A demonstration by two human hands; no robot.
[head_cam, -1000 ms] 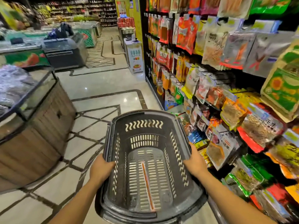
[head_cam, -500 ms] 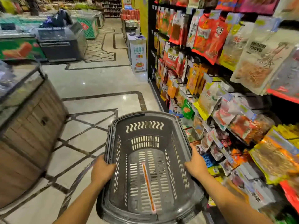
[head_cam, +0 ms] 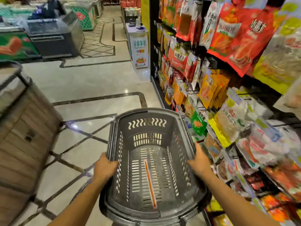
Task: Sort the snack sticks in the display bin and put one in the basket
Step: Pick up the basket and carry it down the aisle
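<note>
Left hand (head_cam: pixel 105 167), right hand (head_cam: pixel 199 163) on basket (head_cam: pixel 146 111) (stick (head_cam: pixel 149 181) inside)

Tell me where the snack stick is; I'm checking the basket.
Head view: the snack stick lies on the basket floor, between the left hand and right hand gripping its sides.

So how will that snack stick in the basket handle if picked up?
The snack stick looks long and thin, so probably light and slightly bendy. Its clear wrapper may slide across the slotted basket floor when nudged.
</note>
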